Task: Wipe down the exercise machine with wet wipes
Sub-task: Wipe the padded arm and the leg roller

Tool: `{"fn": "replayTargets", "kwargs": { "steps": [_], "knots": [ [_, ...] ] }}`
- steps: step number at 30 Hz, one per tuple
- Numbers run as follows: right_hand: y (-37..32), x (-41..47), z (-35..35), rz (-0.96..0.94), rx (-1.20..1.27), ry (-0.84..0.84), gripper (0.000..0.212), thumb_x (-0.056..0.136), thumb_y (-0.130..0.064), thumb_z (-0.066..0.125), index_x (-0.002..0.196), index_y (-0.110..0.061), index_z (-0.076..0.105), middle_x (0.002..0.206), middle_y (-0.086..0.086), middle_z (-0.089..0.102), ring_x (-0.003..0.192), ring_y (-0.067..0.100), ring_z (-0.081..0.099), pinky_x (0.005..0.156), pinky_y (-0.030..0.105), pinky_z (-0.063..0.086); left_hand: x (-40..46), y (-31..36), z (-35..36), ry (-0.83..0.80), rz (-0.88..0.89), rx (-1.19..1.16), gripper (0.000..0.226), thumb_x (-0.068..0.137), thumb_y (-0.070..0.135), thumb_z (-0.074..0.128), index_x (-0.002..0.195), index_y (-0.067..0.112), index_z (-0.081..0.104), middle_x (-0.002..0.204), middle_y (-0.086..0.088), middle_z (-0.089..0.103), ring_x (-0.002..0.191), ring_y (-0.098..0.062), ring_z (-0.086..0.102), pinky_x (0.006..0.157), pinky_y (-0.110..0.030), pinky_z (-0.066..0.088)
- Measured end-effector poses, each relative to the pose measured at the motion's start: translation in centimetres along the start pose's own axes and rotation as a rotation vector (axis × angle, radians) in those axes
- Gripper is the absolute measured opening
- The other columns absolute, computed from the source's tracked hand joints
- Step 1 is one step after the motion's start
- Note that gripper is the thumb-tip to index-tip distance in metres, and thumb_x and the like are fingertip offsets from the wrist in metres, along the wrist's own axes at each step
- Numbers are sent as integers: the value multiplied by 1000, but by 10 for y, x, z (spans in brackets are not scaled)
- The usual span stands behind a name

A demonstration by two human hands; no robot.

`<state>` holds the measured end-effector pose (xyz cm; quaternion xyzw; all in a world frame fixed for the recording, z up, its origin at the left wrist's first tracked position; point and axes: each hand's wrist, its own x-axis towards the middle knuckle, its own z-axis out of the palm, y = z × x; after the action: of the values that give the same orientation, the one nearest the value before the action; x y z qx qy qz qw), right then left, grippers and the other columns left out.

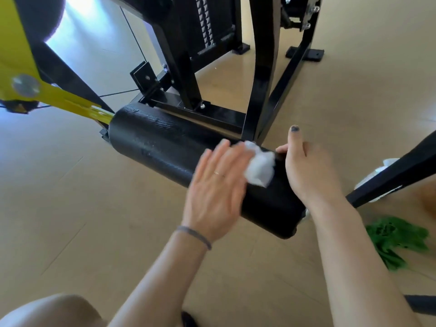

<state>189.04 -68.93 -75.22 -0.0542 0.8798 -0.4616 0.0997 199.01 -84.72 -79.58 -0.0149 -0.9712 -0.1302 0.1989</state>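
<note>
Roller pad (165, 147), black and textured, runs diagonally from far left to near right, mounted on a yellow arm (70, 103) at its far-left end. Wet wipe (258, 167), white and crumpled, sits on top of the pad toward its near-right end. Left hand (215, 187) lies flat on the pad with fingers straight and spread, fingertips pressing the left edge of the wipe; slight motion blur on that hand. Thin ring on one finger, band on the wrist. Right hand (309, 171) wraps over the pad just right of the wipe, thumb raised, fingers curled round the far side and mostly hidden. Black frame (262, 67) of the machine stands on the tan floor (70, 208) beyond the pad, with a weight stack (207, 22) far centre. Another black bar (398, 171) enters from the right. Green leafy bundle (396, 241) lies on the floor, near right. Bare knee at near-left corner.
</note>
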Motion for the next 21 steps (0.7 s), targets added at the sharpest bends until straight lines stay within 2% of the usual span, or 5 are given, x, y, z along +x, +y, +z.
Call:
{"fn": "replayTargets", "kwargs": {
  "steps": [8,12,17,19,21],
  "knots": [
    [2,-5,-1,-64,-47,24,71,109,-49,19,99,-4,72,83,3,68,65,8,55,58,22,41,37,-133,-32,62,-513,62,54,104,32,17,153,22,35,161,5,29,153,-16,11,126,-38,1],
    [0,-2,3,-66,-177,29,70,108,-52,16,87,-13,70,72,3,65,66,17,59,62,32,50,30,-75,-17,85,-318,90,53,103,28,24,149,9,42,157,-5,38,151,-27,21,125,-46,11],
    [-26,0,14,-214,-464,29,66,105,-48,9,72,-15,57,57,2,56,53,18,52,73,40,44,20,-55,-23,-93,35,96,50,108,28,21,155,18,34,161,6,32,153,-14,14,126,-41,10],
    [-40,1,26,-281,-477,35,62,106,-47,12,75,-18,57,61,-1,56,55,12,49,72,37,41,25,-93,-31,-90,27,154,50,107,29,21,154,19,37,160,4,35,153,-15,18,126,-43,12],
    [-45,2,42,-338,-524,63,59,107,-47,14,76,-20,56,63,-5,54,54,8,47,65,34,40,29,-137,-38,-17,-202,133,53,106,33,16,155,24,35,161,7,32,153,-14,15,126,-40,8]
  ]
}}
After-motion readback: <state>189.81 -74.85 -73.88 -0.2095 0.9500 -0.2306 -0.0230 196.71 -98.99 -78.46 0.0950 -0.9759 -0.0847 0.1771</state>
